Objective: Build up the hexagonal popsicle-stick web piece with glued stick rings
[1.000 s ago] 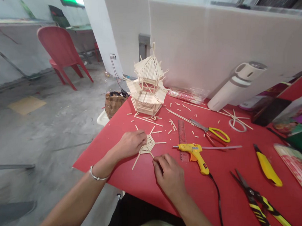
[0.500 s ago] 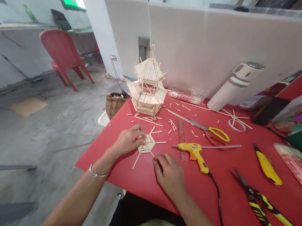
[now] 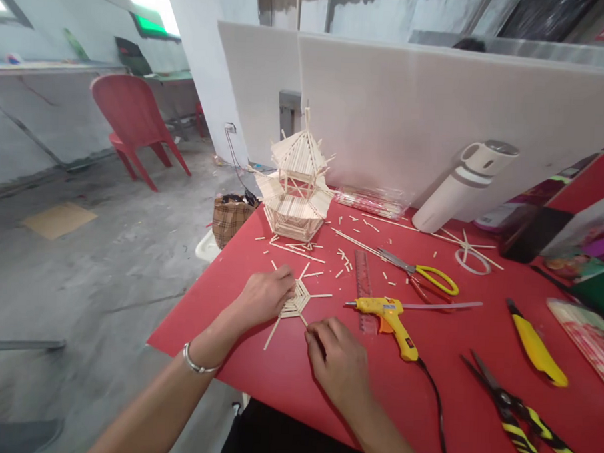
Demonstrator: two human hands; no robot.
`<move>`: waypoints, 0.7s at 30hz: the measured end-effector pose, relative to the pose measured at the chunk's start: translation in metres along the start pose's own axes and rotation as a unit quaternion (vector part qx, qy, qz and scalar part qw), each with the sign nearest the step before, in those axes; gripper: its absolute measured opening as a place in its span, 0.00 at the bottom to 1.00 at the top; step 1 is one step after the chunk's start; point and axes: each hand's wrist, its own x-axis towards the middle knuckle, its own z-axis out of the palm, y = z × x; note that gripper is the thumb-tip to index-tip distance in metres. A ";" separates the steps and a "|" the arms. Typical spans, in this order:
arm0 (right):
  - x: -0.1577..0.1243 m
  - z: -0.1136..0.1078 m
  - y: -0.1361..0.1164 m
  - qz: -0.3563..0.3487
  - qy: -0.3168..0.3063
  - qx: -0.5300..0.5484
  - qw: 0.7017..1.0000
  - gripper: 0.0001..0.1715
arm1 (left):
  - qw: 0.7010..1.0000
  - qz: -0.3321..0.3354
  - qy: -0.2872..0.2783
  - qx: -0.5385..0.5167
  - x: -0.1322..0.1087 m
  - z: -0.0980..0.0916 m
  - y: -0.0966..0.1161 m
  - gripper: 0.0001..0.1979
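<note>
A web-shaped frame of thin wooden sticks (image 3: 292, 309), with several spokes pointing outward, lies flat on the red tabletop (image 3: 256, 365). My left hand (image 3: 266, 295) is over its upper left part, fingers pressed together near the centre rings. Whatever is in those fingertips is hidden. At the lower right spoke of the frame, my right hand (image 3: 339, 355) pinches the spoke's outer end between thumb and fingers. A short loose stick (image 3: 313, 274) lies beside the upper right spokes. The yellow glue gun (image 3: 386, 309) rests on its side to the right, across a clear ruler (image 3: 363, 272).
A stick pagoda model (image 3: 298, 193) stands at the back left, with stick offcuts (image 3: 344, 258) scattered before it. On the right lie yellow-handled scissors (image 3: 420, 270), a utility knife (image 3: 534, 343) and large shears (image 3: 509, 402). A white bottle (image 3: 458, 193) stands behind.
My left hand has shifted slightly right over the frame, covering more of its middle. My right hand keeps its pinch on the spoke. The camera view has tilted up a little.
</note>
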 end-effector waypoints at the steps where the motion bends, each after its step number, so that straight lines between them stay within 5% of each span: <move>1: 0.000 0.000 0.000 0.001 0.000 0.001 1.000 0.10 | 1.000 -0.001 -0.004 0.007 0.000 0.000 0.002 0.12; 7: 0.001 -0.002 -0.001 -0.001 0.007 0.004 1.000 0.11 | 0.995 -0.025 0.032 -0.093 0.000 0.000 -0.002 0.10; 14: 0.000 -0.003 -0.001 0.001 0.004 0.004 1.000 0.10 | 0.948 -0.116 0.099 -0.279 0.003 0.000 -0.011 0.07; 21: 0.002 -0.003 0.000 0.006 0.001 0.012 1.000 0.10 | 0.919 -0.129 0.130 -0.348 0.004 0.000 -0.016 0.05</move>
